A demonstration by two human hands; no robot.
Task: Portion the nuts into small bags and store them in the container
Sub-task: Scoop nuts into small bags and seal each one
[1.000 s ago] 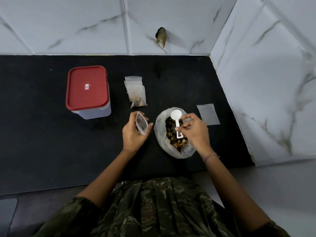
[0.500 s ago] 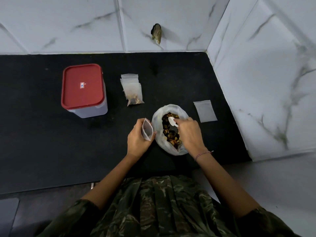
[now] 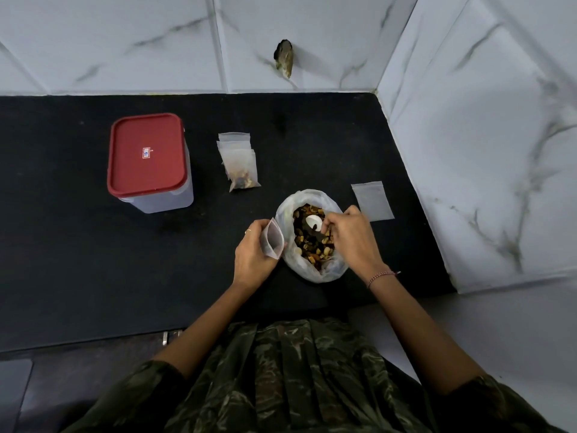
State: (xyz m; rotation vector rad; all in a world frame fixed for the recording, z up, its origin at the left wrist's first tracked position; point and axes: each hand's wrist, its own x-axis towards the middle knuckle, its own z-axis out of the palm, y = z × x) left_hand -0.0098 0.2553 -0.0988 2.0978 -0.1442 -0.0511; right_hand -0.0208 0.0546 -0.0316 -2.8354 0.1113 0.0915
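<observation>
Now spoon [image 3: 313,220] lower among nuts [image 3: 312,245]

Illumination: soft, even, moderately bright, no hard glare. Wall tiles [image 3: 125,42] behind the nut bag [image 3: 312,273] read pale and bright. The black worktop [image 3: 78,260] around it reads nearly featureless, swallowing detail.
Shadows: faint, diffuse; a darker patch on the worktop just nearside of the bag, a soft one at the foot of the container [image 3: 156,201] left of it.
Red lid [image 3: 146,170]: dull sheen only.
Distortion: wide-angle; tile joints and worktop edges splay away from the bag toward the frame borders.
Focus: bag fairly crisp; clothing [image 3: 296,370] nearside of it soft.
</observation>
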